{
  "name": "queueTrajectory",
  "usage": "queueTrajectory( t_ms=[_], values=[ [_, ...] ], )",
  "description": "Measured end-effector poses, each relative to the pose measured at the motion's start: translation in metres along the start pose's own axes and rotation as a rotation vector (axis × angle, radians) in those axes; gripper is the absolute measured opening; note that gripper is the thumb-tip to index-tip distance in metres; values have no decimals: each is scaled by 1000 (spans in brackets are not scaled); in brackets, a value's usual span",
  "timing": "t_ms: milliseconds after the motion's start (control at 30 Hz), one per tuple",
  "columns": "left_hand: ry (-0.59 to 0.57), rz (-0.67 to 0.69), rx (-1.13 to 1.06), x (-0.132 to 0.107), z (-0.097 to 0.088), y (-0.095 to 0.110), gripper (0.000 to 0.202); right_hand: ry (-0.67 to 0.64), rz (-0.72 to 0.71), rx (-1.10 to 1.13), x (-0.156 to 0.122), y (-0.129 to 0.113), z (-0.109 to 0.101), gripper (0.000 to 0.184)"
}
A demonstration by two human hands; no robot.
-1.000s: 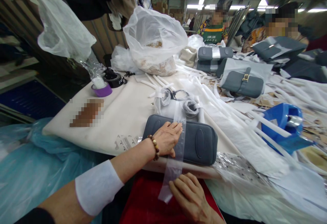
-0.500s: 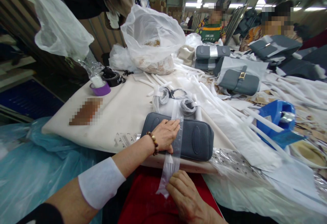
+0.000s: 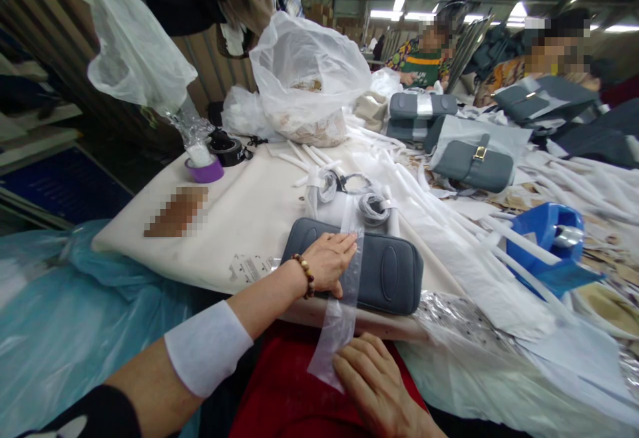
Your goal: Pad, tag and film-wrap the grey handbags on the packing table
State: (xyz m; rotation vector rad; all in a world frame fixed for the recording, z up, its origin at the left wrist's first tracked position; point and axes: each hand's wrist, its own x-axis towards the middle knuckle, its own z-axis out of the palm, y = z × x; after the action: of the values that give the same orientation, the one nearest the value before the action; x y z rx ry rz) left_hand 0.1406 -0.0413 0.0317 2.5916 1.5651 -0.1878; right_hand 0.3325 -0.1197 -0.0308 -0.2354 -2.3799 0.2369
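Observation:
A dark blue-grey handbag [image 3: 372, 268] lies at the near edge of the padded table, with a clear plastic strip [image 3: 335, 335] running across it and hanging over the edge. My left hand [image 3: 327, 261] rests flat on the bag, fingers stretched out over the strip. Below the edge, the curled fingers of my right hand [image 3: 374, 381] grip the strip's loose end. Wrapped strap coils [image 3: 373, 210] lie just behind the bag, by its covered handle.
A purple tape roll [image 3: 204, 170] and a black roll [image 3: 227, 150] sit at the left. Behind them bulges a white plastic bag [image 3: 309, 72]. To the right are a blue container [image 3: 536, 235], white tubes and more grey bags [image 3: 469, 162]. Co-workers stand at the back.
The view has shifted slightly, so the scene sits further right. Both hands keep their places, the left on the bag and the right at the strip's end, where the strip looks more spread out.

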Motion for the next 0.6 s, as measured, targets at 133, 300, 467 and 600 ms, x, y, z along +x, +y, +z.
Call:
queueTrajectory(
  t_ms=[133,300,467,600],
  values=[
    [7,-12,5,0,1,0,89,34,10,-29,5,-6,-3,31],
    [8,-13,0,1,1,-1,87,12,40,18,17,-9,-6,31],
    [-9,-13,-23,3,1,-3,86,-18,18,90,27,-8,-13,29],
    [-11,3,-38,3,0,-5,86,9,25,166,45,10,-28,30]
  ],
)
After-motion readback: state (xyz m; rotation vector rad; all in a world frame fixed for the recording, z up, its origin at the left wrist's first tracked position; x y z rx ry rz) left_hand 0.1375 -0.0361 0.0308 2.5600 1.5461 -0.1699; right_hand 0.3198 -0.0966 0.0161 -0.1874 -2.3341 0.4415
